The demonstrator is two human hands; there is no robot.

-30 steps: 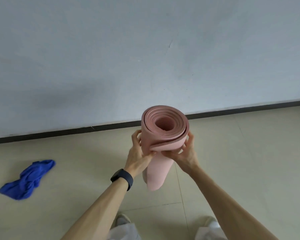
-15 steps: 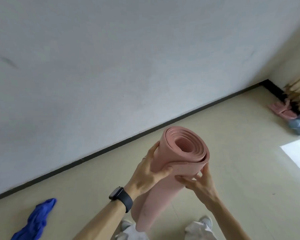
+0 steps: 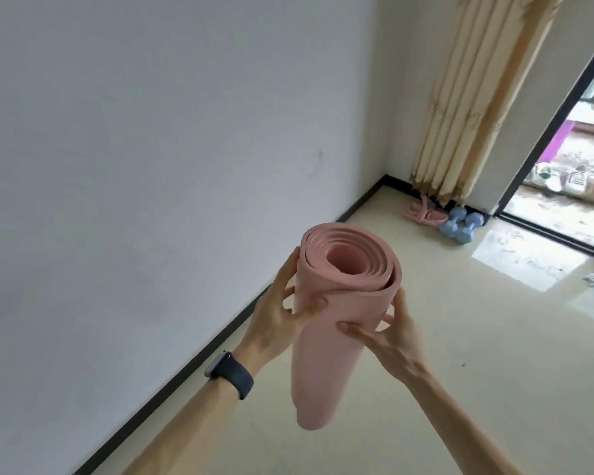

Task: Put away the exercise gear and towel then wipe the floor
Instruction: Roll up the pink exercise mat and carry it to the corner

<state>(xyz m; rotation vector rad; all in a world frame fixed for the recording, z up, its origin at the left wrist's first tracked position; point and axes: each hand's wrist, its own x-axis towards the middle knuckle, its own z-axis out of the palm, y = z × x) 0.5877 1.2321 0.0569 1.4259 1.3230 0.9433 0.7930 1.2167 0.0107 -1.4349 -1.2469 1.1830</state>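
Now gripping a rolled yoga mat (image 3: 326, 337) out in front with both hands, near its upper end, well above the floor (image 3: 477, 354). Pink foam, matte, faintly pebbled skin; wound into a loose spiral of several layers round a hollow core, squashed slightly oval. Long axis steep but tilted: open spiral end up and toward the camera, lower end down and a little left, hanging free of the tiles. Left hand (image 3: 278, 320) wrapped round the left side, thumb pressed into the outer layer, fingers curled behind the roll. Right hand (image 3: 391, 337) clasping the right side, thumb laid across the front just under the loose outer edge, fingers curved round the far side. Dark smartwatch (image 3: 228, 371) with soft band on the left wrist. Glossy cream tiles underfoot, mirroring daylight; flat white wall (image 3: 151, 166) at left, edged by a black baseboard (image 3: 186, 368). In the far corner, well apart from the mat: two pale blue dumbbells (image 3: 462, 228) with rounded heads, touching each other, beside a pink strap-like item (image 3: 422, 214), exact kind unclear. Above them, pleated beige curtain (image 3: 477, 97) in vertical folds, next to an open dark-framed doorway (image 3: 563, 173).
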